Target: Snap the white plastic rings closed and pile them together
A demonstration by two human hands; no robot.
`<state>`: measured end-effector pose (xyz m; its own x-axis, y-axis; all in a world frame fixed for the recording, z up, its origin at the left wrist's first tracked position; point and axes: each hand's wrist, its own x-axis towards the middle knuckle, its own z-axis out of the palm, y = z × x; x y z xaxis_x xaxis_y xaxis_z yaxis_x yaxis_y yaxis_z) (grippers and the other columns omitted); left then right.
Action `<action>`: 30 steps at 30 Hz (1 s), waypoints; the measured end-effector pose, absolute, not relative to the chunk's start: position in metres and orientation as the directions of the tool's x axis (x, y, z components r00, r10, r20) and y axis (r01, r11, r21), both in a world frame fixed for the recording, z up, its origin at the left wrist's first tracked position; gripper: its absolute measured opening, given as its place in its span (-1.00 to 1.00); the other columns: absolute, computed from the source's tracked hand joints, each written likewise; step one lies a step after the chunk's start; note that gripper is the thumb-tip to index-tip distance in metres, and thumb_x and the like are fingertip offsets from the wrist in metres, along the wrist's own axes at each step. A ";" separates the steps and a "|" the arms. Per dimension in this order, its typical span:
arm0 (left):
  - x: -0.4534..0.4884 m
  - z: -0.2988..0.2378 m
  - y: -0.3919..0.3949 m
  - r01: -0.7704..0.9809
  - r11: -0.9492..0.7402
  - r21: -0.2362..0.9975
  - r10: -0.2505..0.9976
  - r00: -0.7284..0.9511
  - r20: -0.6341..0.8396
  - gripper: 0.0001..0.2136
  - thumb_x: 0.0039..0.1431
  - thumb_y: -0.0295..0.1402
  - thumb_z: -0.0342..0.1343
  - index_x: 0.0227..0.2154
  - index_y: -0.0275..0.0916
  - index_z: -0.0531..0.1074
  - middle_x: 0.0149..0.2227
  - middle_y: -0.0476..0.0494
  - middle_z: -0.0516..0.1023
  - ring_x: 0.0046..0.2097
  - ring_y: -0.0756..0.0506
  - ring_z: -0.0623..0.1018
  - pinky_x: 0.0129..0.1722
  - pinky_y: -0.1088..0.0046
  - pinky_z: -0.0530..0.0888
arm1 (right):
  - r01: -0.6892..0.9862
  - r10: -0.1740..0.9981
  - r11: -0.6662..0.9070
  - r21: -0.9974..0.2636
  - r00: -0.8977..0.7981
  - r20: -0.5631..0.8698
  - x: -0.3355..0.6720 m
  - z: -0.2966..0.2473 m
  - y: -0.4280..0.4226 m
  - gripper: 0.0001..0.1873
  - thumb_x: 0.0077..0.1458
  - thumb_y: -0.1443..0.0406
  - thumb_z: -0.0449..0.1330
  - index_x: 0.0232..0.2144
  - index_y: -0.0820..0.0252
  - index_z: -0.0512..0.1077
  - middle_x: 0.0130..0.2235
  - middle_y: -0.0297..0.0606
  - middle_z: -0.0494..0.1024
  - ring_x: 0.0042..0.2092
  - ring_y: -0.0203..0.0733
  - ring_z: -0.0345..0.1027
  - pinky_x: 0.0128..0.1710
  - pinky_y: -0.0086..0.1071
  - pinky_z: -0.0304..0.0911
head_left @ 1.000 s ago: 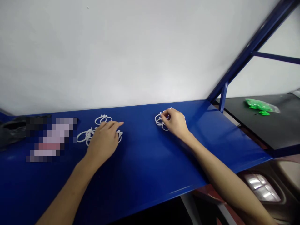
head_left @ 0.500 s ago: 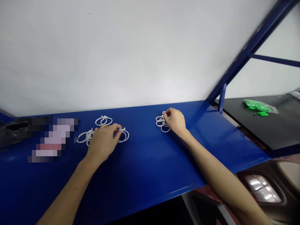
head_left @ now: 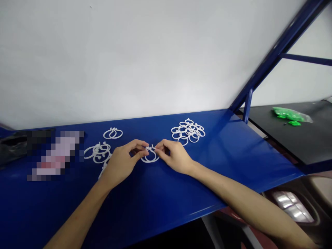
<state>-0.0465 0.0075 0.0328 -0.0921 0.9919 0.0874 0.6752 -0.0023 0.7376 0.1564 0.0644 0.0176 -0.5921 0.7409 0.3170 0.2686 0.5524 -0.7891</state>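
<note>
White plastic curtain rings (head_left: 149,159), at least two and overlapping, are between my hands at the middle of the blue table, their knobbed ends upward. My left hand (head_left: 123,162) pinches their knobbed ends from the left with thumb and fingertips. From the right, my right hand (head_left: 175,156) pinches at the other side of the same rings' opening; its fingertips partly hide the hold. Close to my left hand lies a loose cluster of white rings (head_left: 98,152), partly covered by the hand. Behind it lies an overlapping pair of rings (head_left: 112,133).
A pile of several white rings (head_left: 189,131) lies at the back right of the blue table (head_left: 228,152). A black bag (head_left: 12,147) and a blurred-out packet (head_left: 58,152) lie left. Right, a blue frame post (head_left: 248,105) stands before a black table with a green bag (head_left: 289,114).
My right hand has come left and nearer from the ring pile to the rings at my left hand. My left hand has shifted right with its rings. The right pile is now uncovered.
</note>
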 end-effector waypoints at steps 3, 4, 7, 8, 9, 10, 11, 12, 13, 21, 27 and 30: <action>-0.051 0.028 0.010 0.756 0.018 0.655 0.992 -0.097 0.084 -0.80 0.20 -0.17 0.11 -0.22 -0.06 0.58 -0.29 -0.01 0.66 -0.27 -0.12 0.60 -0.22 0.33 0.49 | 0.295 0.749 0.558 -0.776 -0.582 0.317 0.158 0.014 0.067 -0.92 0.25 0.34 0.20 -0.31 0.22 0.48 -0.41 -0.36 0.52 -0.43 -0.36 0.33 -0.40 -0.47 0.22; -0.053 0.026 0.011 0.792 0.006 0.611 0.990 -0.089 0.105 -0.79 0.21 -0.19 0.09 -0.24 -0.07 0.59 -0.29 -0.03 0.66 -0.26 -0.13 0.59 -0.20 0.31 0.49 | 0.299 0.738 0.573 -0.763 -0.593 0.322 0.158 0.014 0.068 -0.92 0.25 0.34 0.21 -0.32 0.22 0.49 -0.42 -0.36 0.52 -0.43 -0.36 0.32 -0.39 -0.46 0.22; -0.057 0.018 0.013 0.865 -0.093 0.493 0.978 -0.012 0.207 -0.78 0.24 -0.24 0.03 -0.29 -0.10 0.59 -0.28 -0.07 0.66 -0.21 -0.16 0.57 -0.11 0.24 0.48 | 0.294 0.709 0.595 -0.748 -0.631 0.316 0.159 0.014 0.068 -0.91 0.24 0.35 0.22 -0.35 0.22 0.49 -0.43 -0.37 0.50 -0.42 -0.35 0.32 -0.40 -0.47 0.21; -0.058 0.016 0.014 0.878 -0.125 0.462 0.973 0.017 0.231 -0.77 0.25 -0.25 0.02 -0.29 -0.12 0.59 -0.27 -0.09 0.66 -0.20 -0.17 0.56 -0.09 0.23 0.48 | 0.291 0.709 0.589 -0.754 -0.634 0.309 0.159 0.014 0.068 -0.91 0.23 0.35 0.22 -0.35 0.22 0.49 -0.44 -0.37 0.50 -0.42 -0.35 0.33 -0.40 -0.47 0.21; -0.059 0.013 0.015 0.890 -0.147 0.431 0.967 0.038 0.251 -0.77 0.26 -0.25 0.01 -0.29 -0.13 0.59 -0.26 -0.10 0.66 -0.18 -0.18 0.55 -0.08 0.21 0.47 | 0.290 0.714 0.579 -0.762 -0.631 0.303 0.159 0.014 0.068 -0.90 0.23 0.34 0.22 -0.35 0.22 0.49 -0.43 -0.37 0.51 -0.43 -0.35 0.33 -0.40 -0.47 0.22; -0.060 0.011 0.015 0.904 -0.159 0.397 0.961 0.049 0.272 -0.76 0.27 -0.25 0.01 -0.28 -0.14 0.59 -0.25 -0.12 0.66 -0.16 -0.20 0.54 -0.07 0.18 0.47 | 0.291 0.724 0.569 -0.769 -0.622 0.300 0.159 0.014 0.068 -0.90 0.23 0.34 0.22 -0.35 0.22 0.49 -0.43 -0.36 0.52 -0.43 -0.36 0.33 -0.40 -0.47 0.22; -0.060 0.011 0.015 0.918 -0.160 0.363 0.954 0.049 0.297 -0.76 0.28 -0.25 0.01 -0.26 -0.14 0.59 -0.22 -0.14 0.66 -0.13 -0.23 0.53 -0.05 0.14 0.46 | 0.291 0.733 0.562 -0.774 -0.609 0.303 0.159 0.014 0.068 -0.90 0.23 0.33 0.22 -0.35 0.22 0.49 -0.43 -0.36 0.52 -0.43 -0.36 0.34 -0.40 -0.47 0.22; -0.059 0.011 0.014 0.929 -0.158 0.335 0.943 0.041 0.331 -0.75 0.28 -0.25 0.00 -0.24 -0.15 0.59 -0.18 -0.16 0.66 -0.09 -0.25 0.51 -0.02 0.11 0.44 | 0.289 0.741 0.558 -0.778 -0.596 0.310 0.159 0.015 0.068 -0.90 0.23 0.33 0.23 -0.36 0.22 0.49 -0.42 -0.36 0.53 -0.43 -0.36 0.34 -0.40 -0.47 0.23; -0.057 0.013 0.013 0.933 -0.159 0.324 0.929 0.031 0.369 -0.74 0.28 -0.24 0.00 -0.21 -0.15 0.60 -0.15 -0.16 0.66 -0.04 -0.27 0.50 0.02 0.07 0.42 | 0.283 0.745 0.559 -0.779 -0.584 0.322 0.159 0.015 0.068 -0.89 0.23 0.33 0.22 -0.36 0.22 0.48 -0.42 -0.35 0.53 -0.43 -0.36 0.34 -0.40 -0.47 0.23; -0.026 0.027 0.000 0.705 -0.095 0.703 0.942 -0.165 0.293 -0.76 0.25 -0.09 0.11 -0.26 -0.06 0.61 -0.28 -0.01 0.65 -0.30 -0.08 0.60 -0.24 0.37 0.51 | 0.199 0.695 0.639 -0.743 -0.563 0.446 0.158 0.013 0.062 -0.84 0.27 0.29 0.20 -0.39 0.21 0.42 -0.40 -0.33 0.52 -0.42 -0.34 0.33 -0.40 -0.46 0.24; -0.017 0.016 -0.004 0.687 -0.181 0.704 0.885 -0.199 0.421 -0.82 0.27 -0.24 0.10 -0.30 -0.10 0.61 -0.31 0.00 0.65 -0.33 -0.04 0.61 -0.24 0.43 0.54 | 0.172 0.559 0.768 -0.617 -0.651 0.514 0.162 0.011 0.057 -0.82 0.35 0.30 0.10 -0.32 0.21 0.42 -0.32 -0.25 0.52 -0.29 -0.27 0.40 -0.26 -0.41 0.32; -0.016 0.014 -0.005 0.716 -0.250 0.651 0.865 -0.137 0.483 -0.82 0.29 -0.27 0.09 -0.30 -0.11 0.60 -0.33 0.01 0.63 -0.32 -0.01 0.61 -0.23 0.47 0.54 | 0.201 0.481 0.842 -0.500 -0.699 0.529 0.165 0.011 0.054 -0.76 0.40 0.30 0.02 -0.28 0.24 0.43 -0.33 -0.21 0.51 -0.30 -0.24 0.36 -0.26 -0.39 0.32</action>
<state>-0.0161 -0.0050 0.0145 -0.1371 0.8647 0.4832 0.7162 -0.2505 0.6514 0.1652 0.0537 0.0111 -0.6994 0.4807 0.5289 0.2007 0.8423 -0.5002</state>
